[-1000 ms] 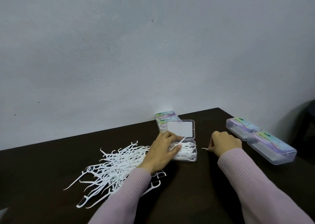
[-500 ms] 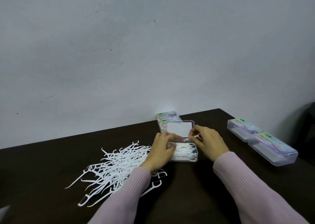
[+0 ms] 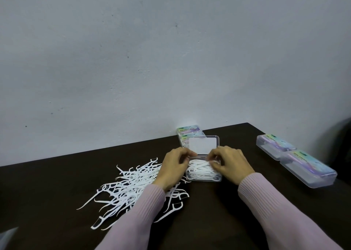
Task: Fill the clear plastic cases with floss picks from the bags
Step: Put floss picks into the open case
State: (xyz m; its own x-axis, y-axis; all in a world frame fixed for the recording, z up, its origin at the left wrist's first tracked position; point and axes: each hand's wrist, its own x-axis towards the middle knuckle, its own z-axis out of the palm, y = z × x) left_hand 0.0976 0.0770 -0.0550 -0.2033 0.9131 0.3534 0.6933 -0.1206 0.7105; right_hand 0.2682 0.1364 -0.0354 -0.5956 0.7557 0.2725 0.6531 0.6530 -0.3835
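Head view is taking in a dark table running along a pale wall, with a person in pink sleeves working at it. Largest on the table is the loose pile of floss picks, spreading out to the left of the hands and partly lying under the left forearm. At the right edge two closed cases are sitting end to end, seemingly filled, and two more are stacked against the wall behind the work. Between the hands the open case is lying with its lid standing up at the back, and picks are already filling much of the tray. The left hand is curling against the case's left end, steadying it, though I cannot tell whether it is pinching anything. The right hand is pinching a pick at the tray's right end. Judging by the heap, this case is nearing full while many picks are waiting
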